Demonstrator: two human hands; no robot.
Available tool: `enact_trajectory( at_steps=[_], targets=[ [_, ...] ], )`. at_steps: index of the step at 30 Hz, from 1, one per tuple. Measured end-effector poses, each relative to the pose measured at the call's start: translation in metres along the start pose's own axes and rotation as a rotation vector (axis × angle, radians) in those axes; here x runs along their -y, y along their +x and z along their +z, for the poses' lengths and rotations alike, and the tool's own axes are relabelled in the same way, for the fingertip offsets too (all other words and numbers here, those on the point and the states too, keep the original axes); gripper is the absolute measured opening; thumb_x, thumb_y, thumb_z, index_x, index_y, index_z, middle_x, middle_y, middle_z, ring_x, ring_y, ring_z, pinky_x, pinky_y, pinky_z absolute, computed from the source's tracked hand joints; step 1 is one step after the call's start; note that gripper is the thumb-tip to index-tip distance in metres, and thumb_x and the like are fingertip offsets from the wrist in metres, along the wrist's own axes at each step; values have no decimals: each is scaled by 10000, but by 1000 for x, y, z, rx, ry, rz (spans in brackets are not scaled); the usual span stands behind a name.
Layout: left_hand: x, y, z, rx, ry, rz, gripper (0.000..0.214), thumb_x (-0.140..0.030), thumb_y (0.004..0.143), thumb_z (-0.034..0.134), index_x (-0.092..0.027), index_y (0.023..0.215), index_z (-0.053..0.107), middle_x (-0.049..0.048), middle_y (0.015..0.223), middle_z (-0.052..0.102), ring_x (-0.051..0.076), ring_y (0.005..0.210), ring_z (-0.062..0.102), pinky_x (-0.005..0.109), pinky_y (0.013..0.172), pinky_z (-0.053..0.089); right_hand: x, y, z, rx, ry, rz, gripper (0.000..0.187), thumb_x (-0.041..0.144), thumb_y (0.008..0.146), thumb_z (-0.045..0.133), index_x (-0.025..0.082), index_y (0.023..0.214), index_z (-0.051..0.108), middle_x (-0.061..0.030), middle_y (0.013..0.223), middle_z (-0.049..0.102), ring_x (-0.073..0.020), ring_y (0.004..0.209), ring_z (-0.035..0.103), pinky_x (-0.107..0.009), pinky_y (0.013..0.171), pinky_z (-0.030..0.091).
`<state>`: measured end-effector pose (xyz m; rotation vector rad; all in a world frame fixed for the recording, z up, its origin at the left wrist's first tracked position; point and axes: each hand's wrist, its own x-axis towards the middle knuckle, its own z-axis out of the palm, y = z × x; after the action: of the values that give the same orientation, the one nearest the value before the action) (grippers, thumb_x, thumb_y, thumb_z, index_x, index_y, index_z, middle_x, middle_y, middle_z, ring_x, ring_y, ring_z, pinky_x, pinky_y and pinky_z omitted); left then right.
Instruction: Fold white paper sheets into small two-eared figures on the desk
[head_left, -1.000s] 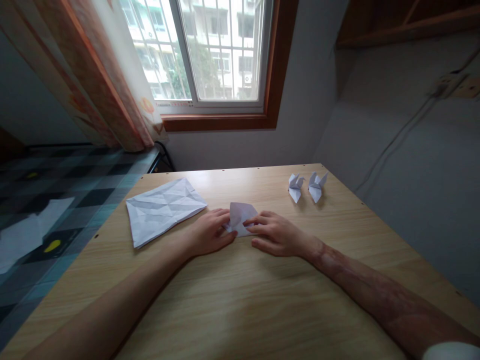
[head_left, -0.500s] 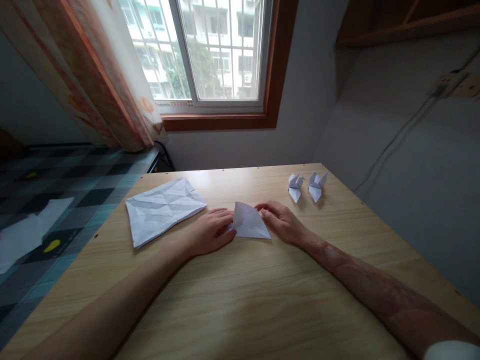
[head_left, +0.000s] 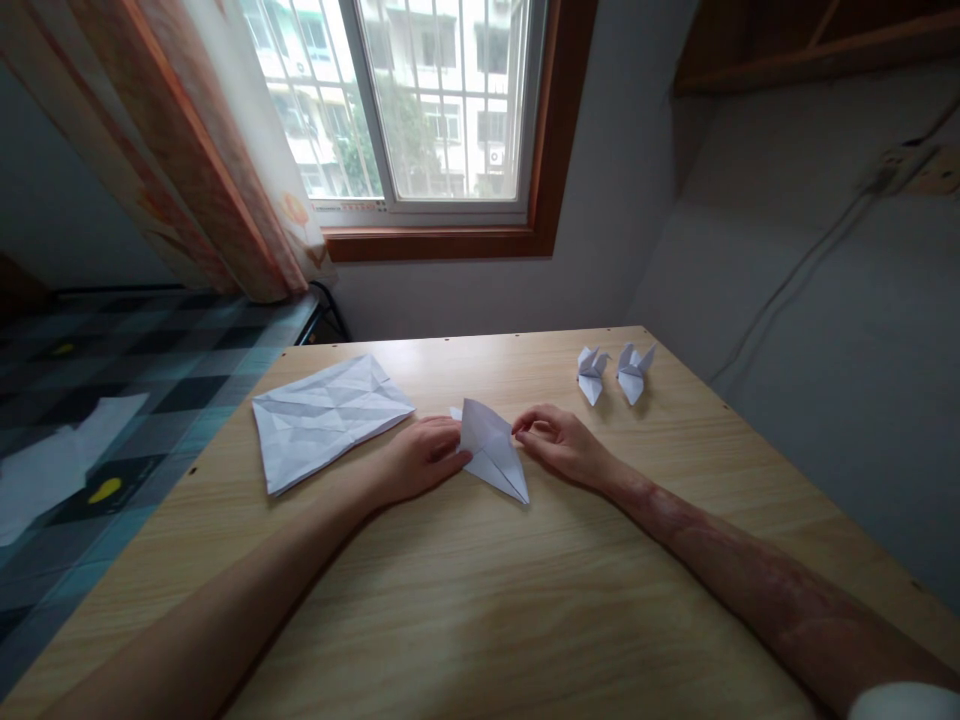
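A small piece of folded white paper [head_left: 491,450] lies at the middle of the table, one flap raised and one pointed corner toward me. My left hand [head_left: 427,455] grips its left side, thumb on top and fingers behind. At the paper's right edge is my right hand [head_left: 561,440], its thumb and index finger curled together in a pinch at the raised flap. Whether those fingertips hold the flap or only touch it is hard to make out. Part of the paper is hidden by my left fingers.
Creased white sheets [head_left: 334,415] lie at the table's left. Two folded paper cranes, a left one [head_left: 592,374] and a right one [head_left: 634,372], stand at the back right. The wooden table [head_left: 480,620] borders a bed [head_left: 187,345] on the left and a wall on the right.
The folded paper has turned, its near corner now pointing more toward me and a crease showing. My right hand has shifted slightly right; my left hand keeps its hold.
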<state>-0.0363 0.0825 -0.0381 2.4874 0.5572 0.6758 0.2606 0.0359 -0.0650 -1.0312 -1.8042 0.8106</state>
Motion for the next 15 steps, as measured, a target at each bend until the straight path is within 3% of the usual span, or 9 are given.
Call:
enact_trajectory(
  at_steps=[7, 10, 15],
  targets=[
    [-5, 2, -2, -4, -201, -27, 293, -408, 1111, 611, -167, 1153, 773, 108, 1152, 799, 258, 1084, 732, 363, 1019, 581, 6, -1, -2, 24, -13, -54, 145, 347, 1035, 725, 230, 1113, 762, -79, 1183, 797, -255, 1143, 729, -423, 1067, 555],
    [-7, 2, -4, 20, -198, -15, 304, -406, 1125, 586, -167, 1135, 775, 112, 1128, 797, 258, 1072, 725, 380, 1025, 582, 9, -2, -2, 50, -14, -80, 189, 361, 1067, 705, 235, 1193, 765, -81, 1205, 807, -257, 1161, 739, -437, 1079, 566],
    [-5, 1, -4, 16, -136, -26, 318, -402, 1143, 544, -190, 1167, 779, 103, 1109, 798, 229, 1015, 725, 352, 977, 597, 10, 1, -2, 156, -103, -249, 213, 333, 1115, 653, 266, 1229, 820, -107, 1289, 808, -265, 1193, 743, -468, 1088, 594]
  ],
)
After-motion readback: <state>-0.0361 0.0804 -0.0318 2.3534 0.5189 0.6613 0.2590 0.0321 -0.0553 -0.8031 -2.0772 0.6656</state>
